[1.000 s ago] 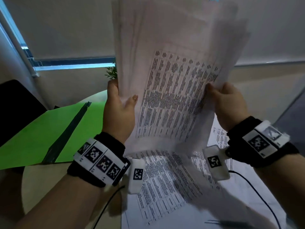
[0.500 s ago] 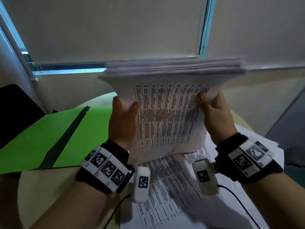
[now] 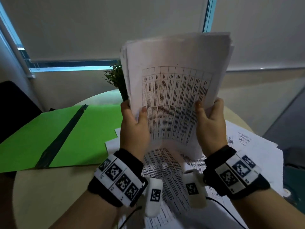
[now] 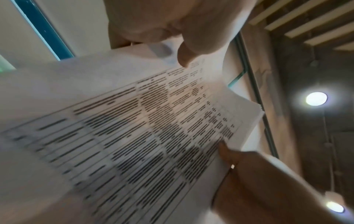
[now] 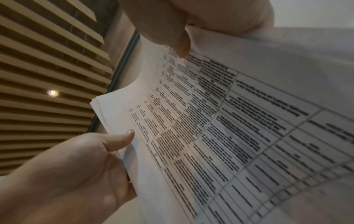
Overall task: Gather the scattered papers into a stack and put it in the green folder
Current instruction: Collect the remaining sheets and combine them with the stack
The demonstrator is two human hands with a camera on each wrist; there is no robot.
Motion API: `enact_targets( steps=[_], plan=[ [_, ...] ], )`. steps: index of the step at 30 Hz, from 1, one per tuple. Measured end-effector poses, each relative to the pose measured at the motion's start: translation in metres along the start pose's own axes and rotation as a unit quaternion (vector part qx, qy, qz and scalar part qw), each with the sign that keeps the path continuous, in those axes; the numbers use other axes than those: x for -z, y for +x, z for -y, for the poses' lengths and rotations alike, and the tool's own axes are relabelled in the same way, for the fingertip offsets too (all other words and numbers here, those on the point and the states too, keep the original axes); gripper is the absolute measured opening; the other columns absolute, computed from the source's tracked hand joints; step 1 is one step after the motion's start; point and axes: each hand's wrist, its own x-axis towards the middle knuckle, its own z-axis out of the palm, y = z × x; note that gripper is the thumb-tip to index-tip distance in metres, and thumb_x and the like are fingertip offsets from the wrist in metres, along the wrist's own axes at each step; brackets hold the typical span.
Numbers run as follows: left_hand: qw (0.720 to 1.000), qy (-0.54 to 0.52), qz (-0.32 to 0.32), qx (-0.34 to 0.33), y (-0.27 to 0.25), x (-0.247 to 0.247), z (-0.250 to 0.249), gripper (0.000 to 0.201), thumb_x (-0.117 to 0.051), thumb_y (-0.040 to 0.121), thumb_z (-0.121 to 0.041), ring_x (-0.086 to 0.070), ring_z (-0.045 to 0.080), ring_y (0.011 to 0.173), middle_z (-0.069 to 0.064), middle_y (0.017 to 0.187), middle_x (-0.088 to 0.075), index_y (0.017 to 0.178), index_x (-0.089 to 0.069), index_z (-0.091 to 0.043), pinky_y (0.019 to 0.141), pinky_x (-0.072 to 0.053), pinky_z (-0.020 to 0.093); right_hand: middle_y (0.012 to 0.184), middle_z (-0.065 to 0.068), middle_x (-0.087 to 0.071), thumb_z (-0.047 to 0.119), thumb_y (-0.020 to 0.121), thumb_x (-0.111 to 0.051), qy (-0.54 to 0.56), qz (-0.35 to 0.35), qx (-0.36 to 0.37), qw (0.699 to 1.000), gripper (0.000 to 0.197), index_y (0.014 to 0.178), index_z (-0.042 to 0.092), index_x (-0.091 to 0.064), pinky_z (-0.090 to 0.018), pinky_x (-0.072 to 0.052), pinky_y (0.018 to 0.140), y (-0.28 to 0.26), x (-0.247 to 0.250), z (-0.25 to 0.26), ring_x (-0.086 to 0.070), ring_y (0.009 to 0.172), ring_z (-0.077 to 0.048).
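Both hands hold a thick stack of printed papers upright above the table. My left hand grips its left edge, thumb on the front sheet. My right hand grips the right edge the same way. The front sheet shows a printed table, also seen close in the left wrist view and right wrist view. The green folder lies open and flat on the table to the left. More loose printed sheets lie on the table under and right of my hands.
A small potted plant stands behind the stack at the table's far edge. A black chair back is at the far left. The round table's bare surface shows at the front left. Thin cables run from the wrist units.
The stack dropped low half a second ago, its top edge facing me, and has now risen upright again. Both hands stay on its sides.
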Motion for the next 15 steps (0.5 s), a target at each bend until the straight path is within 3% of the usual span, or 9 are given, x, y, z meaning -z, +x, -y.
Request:
enact_targets(
  steps=[1, 2, 4, 6, 9, 11, 13, 15],
  plan=[
    [1.0, -0.004, 0.002, -0.003, 0.003, 0.001, -0.001, 0.031, -0.046, 0.098, -0.018, -0.058, 0.011, 0.091, -0.009, 0.101, -0.057, 0.128, -0.043, -0.01, 0.066, -0.04, 0.005, 0.085, 0.014, -0.059, 0.024, 0.097, -0.047, -0.005, 0.002, 0.0, 1.0, 0.003, 0.098, 0.023, -0.045, -0.017, -0.046, 0.065, 0.001, 0.001, 0.0, -0.055, 0.071, 0.005],
    [1.0, -0.008, 0.002, -0.005, 0.006, 0.004, -0.004, 0.027, -0.045, 0.099, -0.017, -0.057, 0.006, 0.088, -0.012, 0.098, -0.057, 0.126, -0.045, -0.013, 0.068, -0.039, 0.0, 0.081, 0.014, -0.058, 0.019, 0.097, -0.046, -0.005, -0.002, 0.006, 1.0, 0.009, 0.092, 0.026, -0.045, -0.014, -0.044, 0.061, 0.003, 0.003, 0.0, -0.052, 0.066, 0.008],
    [1.0, -0.019, 0.007, -0.011, 0.009, 0.008, -0.006, 0.022, -0.043, 0.1, -0.017, -0.055, 0.0, 0.089, -0.016, 0.098, -0.057, 0.121, -0.047, -0.02, 0.075, -0.04, 0.003, 0.075, 0.013, -0.054, 0.014, 0.097, -0.045, -0.012, -0.013, 0.022, 1.0, 0.019, 0.084, 0.027, -0.043, -0.008, -0.04, 0.053, 0.005, 0.006, 0.001, -0.051, 0.06, 0.009],
    [0.999, -0.028, 0.017, -0.013, 0.008, 0.013, -0.004, 0.017, -0.043, 0.099, -0.017, -0.056, -0.004, 0.092, -0.021, 0.099, -0.056, 0.114, -0.044, -0.026, 0.079, -0.042, 0.007, 0.078, 0.014, -0.055, 0.015, 0.097, -0.045, -0.005, -0.002, 0.022, 1.0, 0.019, 0.084, 0.028, -0.043, -0.008, -0.042, 0.054, 0.005, 0.01, 0.001, -0.052, 0.061, 0.011],
    [0.999, -0.037, 0.024, 0.018, 0.004, 0.014, 0.006, 0.016, -0.048, 0.098, -0.019, -0.058, 0.007, 0.091, -0.02, 0.095, -0.058, 0.112, -0.046, -0.025, 0.075, -0.044, 0.01, 0.087, 0.017, -0.06, 0.019, 0.097, -0.047, 0.012, 0.044, -0.021, 0.999, 0.014, 0.09, 0.031, -0.046, -0.01, -0.047, 0.06, 0.0, 0.011, -0.007, -0.056, 0.068, 0.013],
    [0.999, -0.036, 0.025, 0.023, 0.004, 0.013, 0.006, 0.021, -0.048, 0.097, -0.019, -0.058, 0.008, 0.091, -0.014, 0.097, -0.06, 0.118, -0.05, -0.022, 0.074, -0.045, 0.015, 0.087, 0.016, -0.062, 0.014, 0.097, -0.046, 0.017, 0.051, -0.027, 0.998, 0.017, 0.09, 0.03, -0.049, -0.015, -0.048, 0.065, -0.003, 0.01, -0.008, -0.057, 0.07, 0.011],
    [0.999, -0.045, 0.016, 0.005, 0.004, 0.014, 0.002, 0.022, -0.048, 0.097, -0.017, -0.058, -0.004, 0.087, -0.015, 0.098, -0.059, 0.118, -0.05, -0.022, 0.074, -0.044, 0.011, 0.086, 0.014, -0.062, 0.009, 0.097, -0.045, 0.031, 0.032, -0.006, 0.999, 0.02, 0.089, 0.028, -0.049, -0.014, -0.047, 0.066, -0.004, 0.01, -0.004, -0.058, 0.072, 0.01],
    [0.999, -0.051, 0.011, -0.015, 0.003, 0.016, 0.001, 0.015, -0.048, 0.097, -0.017, -0.056, -0.016, 0.08, -0.02, 0.095, -0.058, 0.106, -0.048, -0.028, 0.071, -0.043, 0.003, 0.089, 0.014, -0.062, 0.01, 0.097, -0.046, 0.044, 0.018, 0.016, 0.999, 0.018, 0.09, 0.027, -0.047, -0.01, -0.047, 0.067, -0.004, 0.013, -0.001, -0.057, 0.074, 0.011]
  ],
)
